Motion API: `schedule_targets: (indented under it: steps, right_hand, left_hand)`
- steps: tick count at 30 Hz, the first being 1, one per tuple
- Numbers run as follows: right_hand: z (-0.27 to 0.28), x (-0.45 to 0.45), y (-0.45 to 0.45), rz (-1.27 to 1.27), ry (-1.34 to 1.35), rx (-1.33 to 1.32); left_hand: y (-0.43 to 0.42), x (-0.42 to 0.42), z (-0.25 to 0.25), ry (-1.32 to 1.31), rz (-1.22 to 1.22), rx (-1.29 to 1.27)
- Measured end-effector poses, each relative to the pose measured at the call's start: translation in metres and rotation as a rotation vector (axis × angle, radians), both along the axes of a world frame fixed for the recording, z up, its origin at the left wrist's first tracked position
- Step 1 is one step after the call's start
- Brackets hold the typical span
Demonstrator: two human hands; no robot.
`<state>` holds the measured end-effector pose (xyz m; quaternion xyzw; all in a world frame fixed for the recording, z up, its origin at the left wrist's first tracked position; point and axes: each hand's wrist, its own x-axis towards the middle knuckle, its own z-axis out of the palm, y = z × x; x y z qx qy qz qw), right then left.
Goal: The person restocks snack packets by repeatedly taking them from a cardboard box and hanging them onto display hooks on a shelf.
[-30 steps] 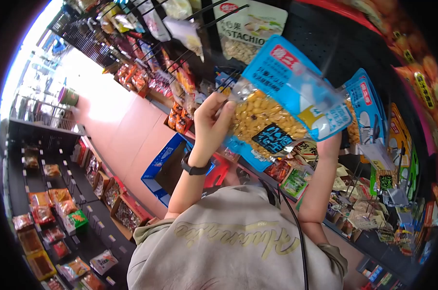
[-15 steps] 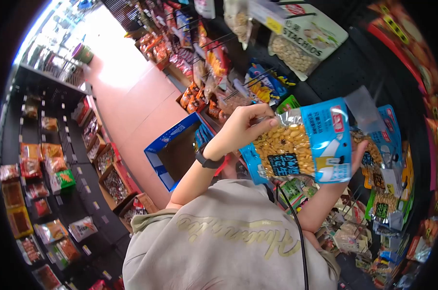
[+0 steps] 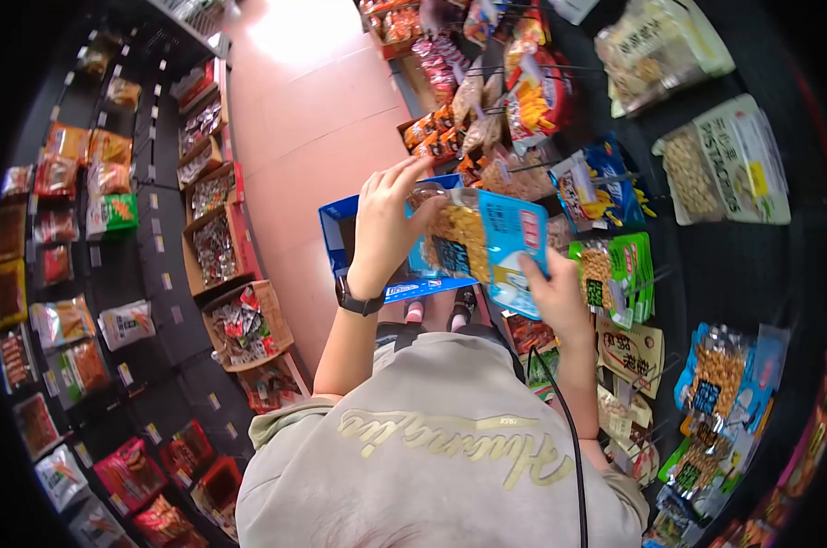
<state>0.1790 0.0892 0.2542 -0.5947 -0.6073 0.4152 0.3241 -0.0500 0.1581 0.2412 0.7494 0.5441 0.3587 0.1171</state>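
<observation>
A blue bag of peanuts [image 3: 464, 233] with a clear window is held tilted in front of my body. My right hand [image 3: 560, 292] grips its lower right edge, thumb on the front and the other fingers hidden behind. My left hand [image 3: 383, 215], with a dark watch on the wrist, is at the bag's left end, its thumb over the front and its fingers stretched along the upper edge. Below and behind the bag, an open blue cardboard box [image 3: 336, 219] stands on the floor, partly covered by my left hand and the bag.
On the right rack hang pistachio bags [image 3: 728, 164], green snack bags [image 3: 614, 279] and blue peanut bags [image 3: 719, 384], with wire hooks sticking out. Along the left shelf [image 3: 158, 338] lie packaged snacks and open cartons [image 3: 214, 247]. A pinkish tiled aisle [image 3: 295, 119] runs between.
The bag has moved left and down, away from the rack, over the blue box. My left fingers have straightened from a pinch. My right hand now shows on the bag's front. The view has shifted.
</observation>
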Motion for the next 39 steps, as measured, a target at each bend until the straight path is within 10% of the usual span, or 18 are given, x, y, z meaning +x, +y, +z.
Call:
schedule_targets:
  steps: [10, 20, 30, 33, 39]
  right_hand:
    - [-0.202, -0.12, 0.035, 0.037, -0.252, -0.364]
    - [-0.309, -0.145, 0.025, -0.014, -0.34, -0.634]
    - [-0.262, -0.119, 0.023, -0.149, 0.281, -0.858]
    - [-0.206, -0.082, 0.027, -0.24, 0.675, -0.931]
    - [-0.157, 0.018, -0.03, -0.649, 0.994, -0.653]
  left_hand:
    - [-0.067, -0.05, -0.223, -0.109, -0.016, -0.776]
    - [-0.064, -0.029, -0.282, -0.08, 0.008, -1.127]
    - [-0.055, -0.046, -0.306, -0.256, -0.03, -1.135]
    - [-0.055, -0.047, -0.305, -0.049, 0.295, -1.127]
    - [-0.019, 0.019, -0.202, -0.112, 0.338, -0.454]
